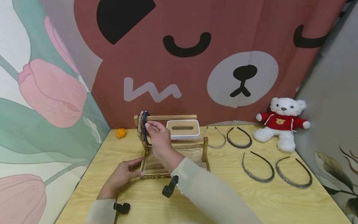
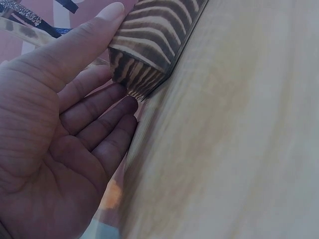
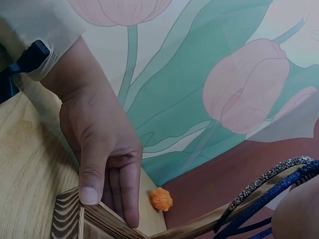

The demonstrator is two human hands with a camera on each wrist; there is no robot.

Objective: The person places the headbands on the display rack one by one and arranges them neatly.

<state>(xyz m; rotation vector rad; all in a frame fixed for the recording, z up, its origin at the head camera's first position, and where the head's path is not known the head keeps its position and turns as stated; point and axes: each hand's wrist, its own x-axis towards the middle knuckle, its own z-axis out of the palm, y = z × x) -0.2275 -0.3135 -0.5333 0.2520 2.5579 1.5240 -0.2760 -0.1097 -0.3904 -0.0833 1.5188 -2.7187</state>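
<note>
A dark blue beaded headband (image 1: pixel 144 126) hangs at the left end of the upper rail of a wooden rack (image 1: pixel 176 117). My right hand (image 1: pixel 160 141) pinches its near side between thumb and fingers. Left of it, a silver glittery headband (image 1: pixel 139 127) hangs on the same rail. My left hand (image 1: pixel 123 175) holds the front left corner of the rack's base; the left wrist view shows the thumb on the striped wood (image 2: pixel 154 35) and the fingertips against its side. In the right wrist view my right hand is mostly out of frame, with the blue headband (image 3: pixel 279 199) beside it.
Several toothed headbands, one of them a dark headband (image 1: pixel 258 179), lie on the table (image 1: pixel 223 193) to the right. Behind the rack stands a white tissue box (image 1: pixel 183 133) with a wooden lid. A white teddy bear (image 1: pixel 283 124) sits back right; an orange pompom (image 1: pixel 121 133) lies back left.
</note>
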